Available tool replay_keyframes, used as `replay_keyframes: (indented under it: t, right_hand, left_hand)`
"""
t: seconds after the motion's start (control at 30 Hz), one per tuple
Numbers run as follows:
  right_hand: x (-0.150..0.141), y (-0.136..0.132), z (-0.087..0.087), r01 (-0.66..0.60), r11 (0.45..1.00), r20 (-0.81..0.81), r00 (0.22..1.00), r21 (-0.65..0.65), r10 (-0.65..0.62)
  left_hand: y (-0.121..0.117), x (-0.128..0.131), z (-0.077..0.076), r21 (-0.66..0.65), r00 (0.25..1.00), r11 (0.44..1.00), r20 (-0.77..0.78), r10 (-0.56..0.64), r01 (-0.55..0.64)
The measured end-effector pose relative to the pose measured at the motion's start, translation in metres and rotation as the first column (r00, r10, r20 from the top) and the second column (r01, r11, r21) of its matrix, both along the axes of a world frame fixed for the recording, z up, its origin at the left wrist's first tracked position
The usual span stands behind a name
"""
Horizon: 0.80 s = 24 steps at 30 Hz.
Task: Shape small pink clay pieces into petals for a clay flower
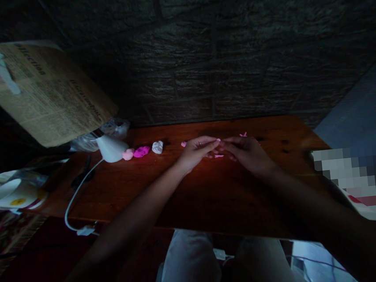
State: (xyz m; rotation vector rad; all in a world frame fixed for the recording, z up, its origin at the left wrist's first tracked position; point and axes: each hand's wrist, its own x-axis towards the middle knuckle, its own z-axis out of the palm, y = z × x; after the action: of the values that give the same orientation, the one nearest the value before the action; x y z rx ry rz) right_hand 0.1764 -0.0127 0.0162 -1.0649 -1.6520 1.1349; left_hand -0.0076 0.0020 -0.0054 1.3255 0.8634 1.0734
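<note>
Over the wooden table [193,193], my left hand [196,152] and my right hand [247,152] meet with fingertips together. Both are closed in a pinch around a small bit of pink modelling clay [218,140], mostly hidden by the fingers. Just below them lies a thin pink clay piece [219,156]. A small pink lump [184,144] sits left of my left hand, and a thin branched pink piece [243,134] is behind my right hand. Farther left, a light pink lump [128,154], a magenta lump [141,151] and a white lump [157,147] stand in a row.
A lamp with a newsprint shade [47,92] and white base [111,148] stands at the left, its cable [75,196] running over the front edge. Dark scissors [83,172] lie near it. Behind the table rises a stone-block wall [188,79]. A white cup [10,193] is far left.
</note>
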Motion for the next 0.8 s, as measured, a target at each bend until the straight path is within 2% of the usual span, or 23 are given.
replay_keyframes:
  t: [0.13,0.3,0.47,0.6,0.8]
  right_hand:
    - [0.0004,0.0008,-0.0013,0.001,1.0,0.016,1.0,0.008,-0.001]
    - [0.0011,0.0027,-0.0036,0.072,0.997,-0.049,0.996,-0.002,-0.072]
    - [0.0001,0.0002,0.0001,0.024,1.0,-0.038,0.999,0.015,-0.023]
    - [-0.0011,-0.0012,0.0006,-0.007,0.999,-0.043,0.999,-0.033,0.006]
    - [0.0007,0.0025,-0.0034,0.016,0.997,-0.05,0.999,-0.071,-0.019]
  left_hand:
    - [-0.0003,0.0001,0.0005,0.024,1.0,0.999,-0.019,0.023,-0.022]
    - [-0.0007,0.001,0.0007,0.071,0.999,0.997,-0.032,0.002,0.0]
    - [0.0016,-0.001,-0.0005,0.161,0.993,0.985,-0.114,-0.043,0.061]
    - [0.0025,-0.0028,-0.0005,0.219,0.986,0.973,-0.162,-0.04,0.076]
    - [0.0034,-0.0012,-0.0035,0.194,0.99,0.977,-0.127,-0.061,0.085]
